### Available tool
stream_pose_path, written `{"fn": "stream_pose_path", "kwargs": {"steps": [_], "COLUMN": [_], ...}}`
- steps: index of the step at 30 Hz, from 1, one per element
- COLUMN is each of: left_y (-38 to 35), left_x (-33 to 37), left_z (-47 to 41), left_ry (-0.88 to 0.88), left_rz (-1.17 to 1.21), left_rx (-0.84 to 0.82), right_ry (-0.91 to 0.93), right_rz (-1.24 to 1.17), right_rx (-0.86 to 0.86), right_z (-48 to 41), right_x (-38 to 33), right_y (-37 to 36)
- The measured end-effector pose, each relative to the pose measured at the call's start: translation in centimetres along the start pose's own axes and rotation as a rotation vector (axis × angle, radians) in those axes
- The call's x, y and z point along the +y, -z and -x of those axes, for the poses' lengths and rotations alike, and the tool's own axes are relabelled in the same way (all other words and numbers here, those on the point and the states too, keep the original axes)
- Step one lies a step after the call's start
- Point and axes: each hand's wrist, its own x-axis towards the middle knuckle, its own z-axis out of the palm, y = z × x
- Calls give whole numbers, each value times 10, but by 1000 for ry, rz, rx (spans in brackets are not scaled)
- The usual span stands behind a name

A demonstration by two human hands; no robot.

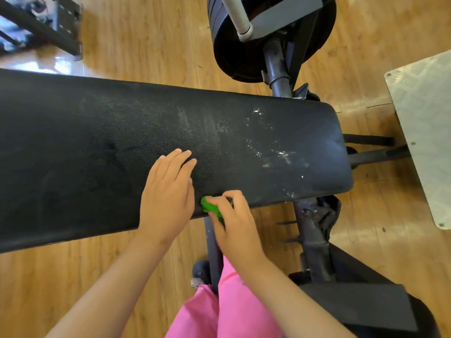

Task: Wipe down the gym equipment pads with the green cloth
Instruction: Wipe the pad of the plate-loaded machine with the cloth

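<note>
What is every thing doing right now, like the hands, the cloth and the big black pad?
Left hand: open, flat on the pad.
Right hand: shut on the green cloth, at the pad's near edge.
Green cloth: bunched up, mostly hidden in the hand.
Black pad: white specks on its right part.
Weight plates: loaded on the bar.

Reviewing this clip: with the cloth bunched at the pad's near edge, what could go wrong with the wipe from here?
1. The green cloth is balled small in the right hand, so each pass may cover little of the black pad and leave strips unwiped.
2. The white specks lie toward the pad's right end, away from the cloth; they could be missed or smeared.
3. The left hand rests flat on the pad and may leave prints.
</note>
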Motion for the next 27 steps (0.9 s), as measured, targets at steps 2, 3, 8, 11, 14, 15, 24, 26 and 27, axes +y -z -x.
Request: {"fn": "stream_pose_path", "kwargs": {"steps": [2,3,8,11,14,15,24,26,27], "left_y": [0,0,0,-1,-1,-1,-15,-17,-17], "left_x": [-1,-2,0,2,4,6,27,27,27], "left_z": [0,0,0,-1,-1,-2,-26,-32,-33], "left_ry": [-12,-17,-11,-8,-1,2,-25,-21,-20], "left_rz": [0,-2,-16,-20,-39,-50,-129,-139,-143], "left_rx": [-1,-2,-7,-2,-2,-4,-24,-37,-44], "right_ry": [7,-17,-357,-490,-518,-483,-20,-105,-167], "right_rz": [8,14,146,206,158,124,13,82,127], "right_rx": [-7,21,212,274,331,321,-1,87,125], "right_z": [3,4,0,-4,-6,-7,-22,-25,-28], "right_x": [21,35,117,139,121,108,53,84,100], "right_y": [12,20,70,78,66,58,34,51,61]}}
